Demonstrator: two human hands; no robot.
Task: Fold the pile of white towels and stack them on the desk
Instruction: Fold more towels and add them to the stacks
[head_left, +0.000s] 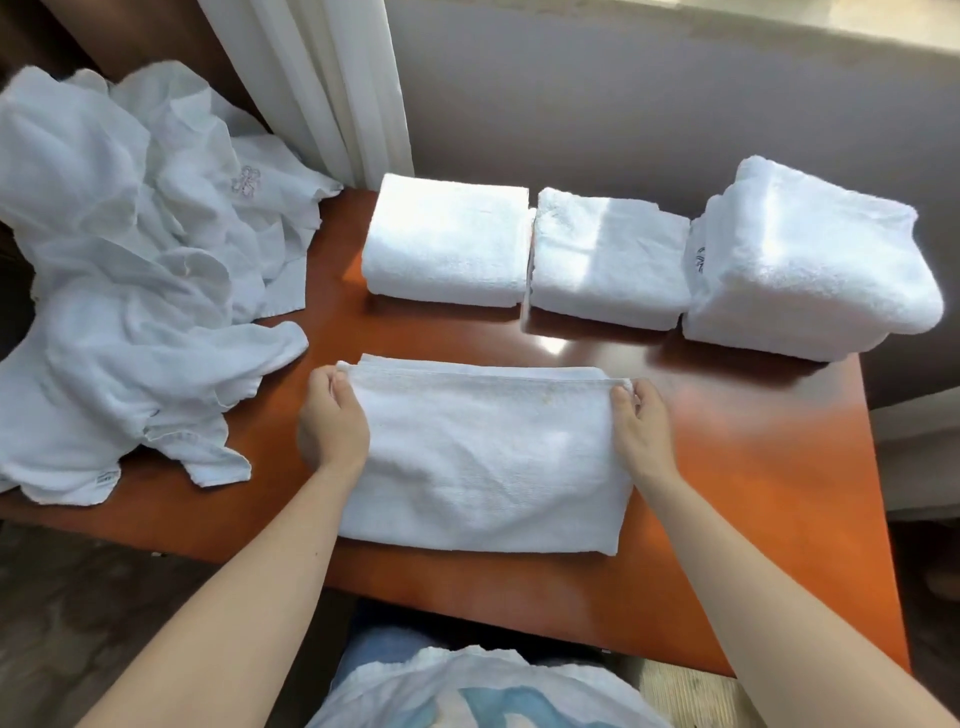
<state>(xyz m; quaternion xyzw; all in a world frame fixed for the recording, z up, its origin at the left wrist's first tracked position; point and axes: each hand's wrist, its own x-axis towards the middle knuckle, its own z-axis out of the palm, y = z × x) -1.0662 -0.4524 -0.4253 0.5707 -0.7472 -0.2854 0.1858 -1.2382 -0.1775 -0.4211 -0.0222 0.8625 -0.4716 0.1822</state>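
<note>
Bare desk (753, 467) rightward; unfolded pile (119, 291) crowds the left.

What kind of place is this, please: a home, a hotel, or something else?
Probably a hotel room, though not certain: many plain white towels, one with an embroidered emblem, on a wooden desk beside a white curtain.

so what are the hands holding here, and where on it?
Both grip the half-folded towel: left hand pinches its far left corner, right hand its far right corner. The towel lies on the desk.
</note>
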